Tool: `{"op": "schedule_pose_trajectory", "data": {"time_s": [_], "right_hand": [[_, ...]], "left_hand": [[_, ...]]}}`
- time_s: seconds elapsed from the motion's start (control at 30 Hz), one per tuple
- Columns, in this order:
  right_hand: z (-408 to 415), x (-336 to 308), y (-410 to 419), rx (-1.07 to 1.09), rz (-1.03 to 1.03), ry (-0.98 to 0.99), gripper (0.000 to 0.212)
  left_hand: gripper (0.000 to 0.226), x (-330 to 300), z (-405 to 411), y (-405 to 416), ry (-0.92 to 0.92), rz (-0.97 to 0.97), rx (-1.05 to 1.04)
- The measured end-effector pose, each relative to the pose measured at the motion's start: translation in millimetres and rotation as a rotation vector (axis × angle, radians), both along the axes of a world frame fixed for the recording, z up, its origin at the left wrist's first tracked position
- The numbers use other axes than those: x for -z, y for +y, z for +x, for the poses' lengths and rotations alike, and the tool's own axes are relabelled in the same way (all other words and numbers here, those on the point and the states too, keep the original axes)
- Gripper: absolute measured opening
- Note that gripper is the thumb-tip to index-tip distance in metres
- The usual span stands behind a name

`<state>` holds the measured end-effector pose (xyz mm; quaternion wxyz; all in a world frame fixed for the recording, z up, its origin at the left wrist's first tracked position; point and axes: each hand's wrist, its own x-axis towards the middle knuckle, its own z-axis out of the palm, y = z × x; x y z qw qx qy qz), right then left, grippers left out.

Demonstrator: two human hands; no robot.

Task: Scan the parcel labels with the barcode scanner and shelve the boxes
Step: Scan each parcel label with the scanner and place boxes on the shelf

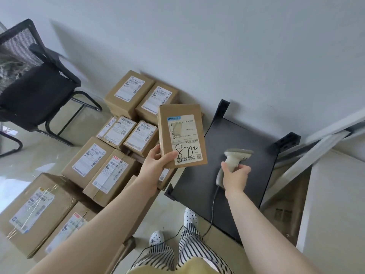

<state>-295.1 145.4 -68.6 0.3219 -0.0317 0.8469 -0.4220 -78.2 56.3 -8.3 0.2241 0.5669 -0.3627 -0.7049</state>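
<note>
I hold a small cardboard parcel (182, 135) up, label (184, 140) facing me, "8732" handwritten on it. My left hand (156, 164) pinches its lower left corner, thumb on the front, fingers behind. At three o'clock of it my right hand (236, 173) wraps the barcode scanner (234, 159) handle above the black shelf (246, 175). At nine o'clock, stacked boxes (102, 161) cover the floor.

Arms: bare, no sleeves in view
Hands: left hand (156, 165) and right hand (236, 175) bare, no gloves
Top: pale yellow (177, 267)
Trousers: black-and-white striped (189, 248)
Shoes: white perforated clogs (156, 237)
</note>
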Motion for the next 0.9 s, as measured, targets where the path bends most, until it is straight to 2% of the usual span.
{"op": "schedule_pose_trajectory", "data": {"time_s": [0.17,0.37,0.47,0.57,0.67,0.7,0.77,0.83,0.9], "right_hand": [[-4,10,8,-0.056,0.007,0.001,0.038],[-13,8,12,-0.098,0.078,0.009,0.047],[-13,-6,9,-0.048,0.076,0.066,0.05],[1,-40,6,-0.041,-0.124,0.049,0.041],[28,-85,13,-0.186,-0.382,-0.072,0.032],[39,-98,18,-0.275,-0.434,-0.124,0.034],[60,-119,33,-0.461,-0.478,-0.207,0.053],[85,-133,57,-0.586,-0.51,-0.272,0.077],[105,-138,83,-0.645,-0.54,-0.333,0.087]], "left_hand": [[0.118,0,-11,3,0.001,0.025,-0.006],[0.113,-8,-19,15,0.052,-0.03,-0.018],[0.113,-16,-17,23,0.071,-0.076,-0.04],[0.108,-26,-8,31,0.083,-0.12,-0.05],[0.099,-38,6,43,0.099,-0.174,-0.045],[0.088,-41,13,48,0.103,-0.2,-0.037],[0.07,-50,31,61,0.118,-0.252,-0.013],[0.082,-60,54,81,0.122,-0.291,0.027],[0.096,-67,75,105,0.114,-0.319,0.072]]}}
